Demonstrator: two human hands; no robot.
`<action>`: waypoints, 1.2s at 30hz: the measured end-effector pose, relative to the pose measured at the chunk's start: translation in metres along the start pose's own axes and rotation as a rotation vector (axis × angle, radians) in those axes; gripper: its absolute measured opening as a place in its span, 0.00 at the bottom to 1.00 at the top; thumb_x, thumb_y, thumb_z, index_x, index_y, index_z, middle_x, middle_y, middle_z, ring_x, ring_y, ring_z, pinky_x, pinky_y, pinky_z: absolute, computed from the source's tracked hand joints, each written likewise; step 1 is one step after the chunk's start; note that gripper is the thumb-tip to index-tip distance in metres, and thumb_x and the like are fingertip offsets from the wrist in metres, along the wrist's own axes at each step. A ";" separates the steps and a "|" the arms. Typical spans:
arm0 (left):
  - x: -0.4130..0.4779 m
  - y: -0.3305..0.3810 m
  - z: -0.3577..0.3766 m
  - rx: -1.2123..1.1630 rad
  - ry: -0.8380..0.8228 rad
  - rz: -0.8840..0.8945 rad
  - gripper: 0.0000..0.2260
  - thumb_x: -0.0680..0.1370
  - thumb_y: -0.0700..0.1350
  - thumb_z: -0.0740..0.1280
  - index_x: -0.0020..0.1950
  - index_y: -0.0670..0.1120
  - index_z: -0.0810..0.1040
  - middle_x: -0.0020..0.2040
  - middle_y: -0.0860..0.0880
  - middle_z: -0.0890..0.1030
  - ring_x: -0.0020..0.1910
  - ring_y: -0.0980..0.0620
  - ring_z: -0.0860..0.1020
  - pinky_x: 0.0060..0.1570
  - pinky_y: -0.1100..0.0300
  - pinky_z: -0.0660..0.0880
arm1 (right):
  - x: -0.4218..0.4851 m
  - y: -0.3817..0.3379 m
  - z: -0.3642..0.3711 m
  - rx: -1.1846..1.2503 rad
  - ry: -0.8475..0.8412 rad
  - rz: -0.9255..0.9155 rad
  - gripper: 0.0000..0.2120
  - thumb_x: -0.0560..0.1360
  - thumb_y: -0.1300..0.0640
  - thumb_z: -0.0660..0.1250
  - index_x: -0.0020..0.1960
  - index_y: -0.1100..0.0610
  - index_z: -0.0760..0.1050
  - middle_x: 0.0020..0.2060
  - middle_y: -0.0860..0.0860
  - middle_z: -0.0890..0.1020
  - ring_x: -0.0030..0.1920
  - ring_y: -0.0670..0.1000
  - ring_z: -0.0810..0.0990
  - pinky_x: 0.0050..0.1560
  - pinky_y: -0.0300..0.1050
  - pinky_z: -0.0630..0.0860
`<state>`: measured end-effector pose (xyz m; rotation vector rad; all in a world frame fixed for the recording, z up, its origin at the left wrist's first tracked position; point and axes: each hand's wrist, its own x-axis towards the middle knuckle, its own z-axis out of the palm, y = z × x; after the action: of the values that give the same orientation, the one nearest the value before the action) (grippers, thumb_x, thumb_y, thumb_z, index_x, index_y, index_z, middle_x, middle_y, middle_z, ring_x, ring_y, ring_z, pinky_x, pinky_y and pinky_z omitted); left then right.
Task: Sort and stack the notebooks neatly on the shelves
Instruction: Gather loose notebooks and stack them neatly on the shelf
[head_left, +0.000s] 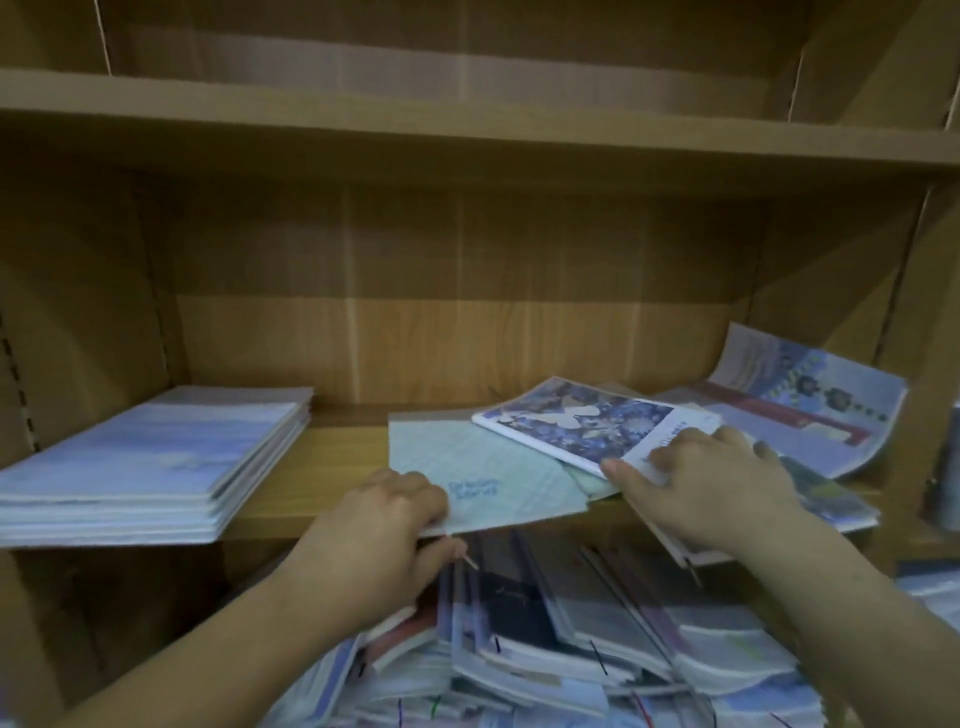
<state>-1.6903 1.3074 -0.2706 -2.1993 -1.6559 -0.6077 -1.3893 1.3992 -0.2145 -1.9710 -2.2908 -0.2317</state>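
Two bare hands at mid-frame: left hand (384, 525) pinches the near edge of a pale green notebook (478, 467) on the light wooden shelf (343, 452); right hand (711, 488) grips a blue butterfly-patterned notebook (582, 421) overlapping it.

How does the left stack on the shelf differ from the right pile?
The stack is neat, its covers alike, pale blue; the pile lies askew with mixed covers. The stack is untouched; the left hand and right hand hold notebooks of the pile. Both sit on one shelf.
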 end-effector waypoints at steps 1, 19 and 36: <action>-0.005 -0.006 -0.005 0.006 -0.010 -0.026 0.11 0.75 0.61 0.66 0.44 0.56 0.68 0.45 0.58 0.74 0.48 0.53 0.74 0.44 0.56 0.74 | 0.004 -0.001 -0.002 -0.068 -0.018 0.018 0.46 0.70 0.19 0.43 0.70 0.47 0.74 0.73 0.51 0.69 0.74 0.59 0.63 0.73 0.66 0.61; -0.007 0.019 -0.048 -1.299 0.386 -0.944 0.04 0.80 0.36 0.68 0.54 0.42 0.81 0.34 0.44 0.84 0.26 0.52 0.78 0.25 0.60 0.74 | -0.030 -0.088 0.023 1.109 -0.045 -0.060 0.06 0.75 0.52 0.74 0.49 0.53 0.81 0.33 0.53 0.85 0.30 0.51 0.81 0.37 0.52 0.80; -0.123 -0.134 -0.156 -0.513 0.451 -1.057 0.14 0.79 0.55 0.71 0.55 0.45 0.82 0.42 0.48 0.85 0.39 0.51 0.84 0.35 0.56 0.79 | -0.037 -0.301 -0.020 1.565 -0.226 -0.293 0.15 0.76 0.57 0.75 0.61 0.58 0.80 0.53 0.53 0.83 0.44 0.49 0.81 0.48 0.41 0.76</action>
<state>-1.8703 1.1662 -0.2000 -1.0605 -2.4614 -1.7799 -1.6820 1.3160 -0.2143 -0.8078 -1.6836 1.3472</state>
